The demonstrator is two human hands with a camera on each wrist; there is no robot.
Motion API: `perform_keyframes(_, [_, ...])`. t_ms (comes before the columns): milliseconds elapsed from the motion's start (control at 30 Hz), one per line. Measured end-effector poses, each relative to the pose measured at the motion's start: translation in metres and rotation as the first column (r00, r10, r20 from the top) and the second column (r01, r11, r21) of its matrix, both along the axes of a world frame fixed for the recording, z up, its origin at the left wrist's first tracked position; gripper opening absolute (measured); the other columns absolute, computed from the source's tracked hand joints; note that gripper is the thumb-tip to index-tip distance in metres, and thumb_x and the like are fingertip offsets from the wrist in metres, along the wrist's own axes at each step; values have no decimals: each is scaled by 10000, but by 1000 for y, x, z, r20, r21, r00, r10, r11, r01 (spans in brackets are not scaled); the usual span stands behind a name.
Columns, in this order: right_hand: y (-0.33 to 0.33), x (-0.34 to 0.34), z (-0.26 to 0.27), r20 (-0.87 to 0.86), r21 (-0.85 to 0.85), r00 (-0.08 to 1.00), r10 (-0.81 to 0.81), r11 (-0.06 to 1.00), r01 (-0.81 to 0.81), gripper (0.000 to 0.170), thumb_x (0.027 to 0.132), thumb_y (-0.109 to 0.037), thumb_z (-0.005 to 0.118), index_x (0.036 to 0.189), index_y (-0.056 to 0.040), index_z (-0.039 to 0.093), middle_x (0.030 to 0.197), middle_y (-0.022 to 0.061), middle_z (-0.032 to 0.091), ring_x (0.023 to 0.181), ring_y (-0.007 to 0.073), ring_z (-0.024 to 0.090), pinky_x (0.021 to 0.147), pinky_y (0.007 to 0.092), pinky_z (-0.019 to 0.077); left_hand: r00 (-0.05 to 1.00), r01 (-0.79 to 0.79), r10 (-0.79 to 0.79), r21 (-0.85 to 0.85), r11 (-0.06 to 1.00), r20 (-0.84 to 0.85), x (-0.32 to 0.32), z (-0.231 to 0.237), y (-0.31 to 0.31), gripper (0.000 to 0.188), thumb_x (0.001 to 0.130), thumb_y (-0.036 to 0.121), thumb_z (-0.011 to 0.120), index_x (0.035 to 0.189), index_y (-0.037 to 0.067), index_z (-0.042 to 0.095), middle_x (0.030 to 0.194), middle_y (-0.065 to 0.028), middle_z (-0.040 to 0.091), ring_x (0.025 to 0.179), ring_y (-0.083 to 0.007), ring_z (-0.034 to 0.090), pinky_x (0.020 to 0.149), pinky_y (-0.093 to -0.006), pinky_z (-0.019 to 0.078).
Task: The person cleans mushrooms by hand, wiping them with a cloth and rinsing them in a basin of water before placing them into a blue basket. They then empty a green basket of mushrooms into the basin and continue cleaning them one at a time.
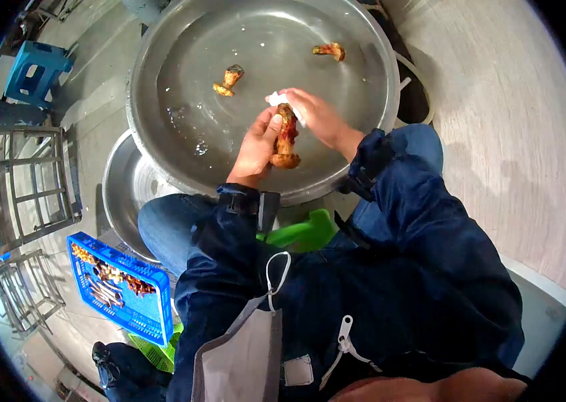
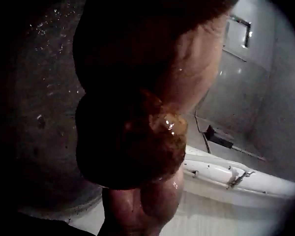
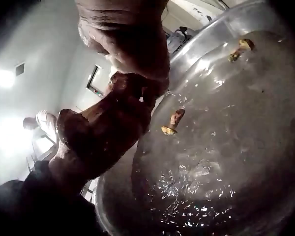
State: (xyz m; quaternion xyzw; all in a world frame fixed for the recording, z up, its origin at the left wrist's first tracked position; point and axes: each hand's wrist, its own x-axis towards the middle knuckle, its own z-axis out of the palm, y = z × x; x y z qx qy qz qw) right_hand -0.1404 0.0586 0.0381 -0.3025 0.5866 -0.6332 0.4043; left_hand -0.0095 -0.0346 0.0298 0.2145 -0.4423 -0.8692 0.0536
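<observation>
Over a wide metal basin (image 1: pixel 146 144) of water, my left hand (image 1: pixel 253 153) grips a thick-stemmed brown mushroom (image 1: pixel 286 139), its thumb along the stem. The rounded cap points back toward my body, and its wet underside looms dark in the left wrist view (image 2: pixel 160 147). My right hand (image 1: pixel 324 122) pinches a crumpled white cloth (image 1: pixel 277 100) at the stem's far end. Two smaller mushrooms lie in the basin, one left of my hands (image 1: pixel 230 78) and another toward the far right (image 1: pixel 329 51). In the right wrist view, the held mushroom (image 3: pixel 96 120) is in shadow.
A smaller metal basin (image 1: pixel 114 184) stands partly under the big one. To its lower left is a blue plastic basket (image 1: pixel 137 320) with mushroom pieces. Green plastic (image 1: pixel 306 232) shows between my knees. Metal racks (image 1: pixel 28 194) and a blue stool (image 1: pixel 38 70) stand at the left.
</observation>
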Motion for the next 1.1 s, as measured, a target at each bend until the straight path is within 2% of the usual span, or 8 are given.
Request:
perform_keyframes(133, [1,4,5,-397,142,918,18,989,41,332,984,-260,397,1085,13,556,1079,78,616,981,197,578,886,308,429,1000,19,-17,-276,961,12,-5,-10,8,370,981,173,467,1315,15,440,1106,-63,584,950,-120,561,836,-264,471])
perform_keyframes(300, [-6,-9,-1,422,-27,906,-28,999,44,300,976,-235,405,1055,10,560,1026,104,622,940,186,582,889,322,432,998,-59,53,-518,853,-25,-6,-6,7,328,961,154,481,1253,3,495,1093,-99,596,974,-147,544,865,-282,443])
perform_keyframes(433, [-2,7,5,-330,27,938,103,995,-100,300,978,-247,406,1115,-17,542,1058,105,613,967,200,576,893,313,423,986,33,80,-637,770,148,-6,1,4,242,938,171,497,1118,14,536,963,-176,596,883,-252,578,798,-358,450])
perform_keyframes(567, [-11,-1,-4,-451,193,892,18,978,78,253,949,-201,443,1020,7,567,921,106,640,866,184,605,779,330,476,993,-4,103,-838,545,62,-8,2,13,336,908,137,535,1231,47,512,1095,-209,595,1010,-359,580,874,-371,447])
perform_keyframes(800, [-5,-31,-54,156,424,972,-174,901,93,254,907,-171,502,1098,-11,549,946,107,610,837,218,585,766,338,479,986,-83,166,-825,559,13,-6,-14,7,396,889,125,585,1265,42,492,1190,-176,565,1089,-291,562,928,-354,437])
perform_keyframes(933, [31,-45,-150,-934,353,235,270,801,483,254,840,-146,549,1058,-15,567,970,147,597,815,288,576,687,400,489,967,-13,226,-867,497,115,-5,-9,0,470,817,150,672,1245,49,508,1075,-204,556,960,-333,567,867,-381,462])
perform_keyframes(1000, [33,-54,-169,-606,795,413,680,538,281,339,858,-207,559,1154,-44,527,959,112,592,797,234,578,693,350,501,946,35,270,-882,471,182,-2,-25,-5,451,824,207,672,1206,16,527,1024,-188,563,963,-323,576,866,-367,471])
perform_keyframes(1100, [19,-44,-126,-90,861,815,572,456,-225,325,855,-218,561,1131,-46,557,1041,133,599,892,258,574,735,385,485,913,99,327,-908,408,246,2,-71,-13,416,812,228,670,1137,5,537,1060,-220,585,981,-363,583,849,-414,480])
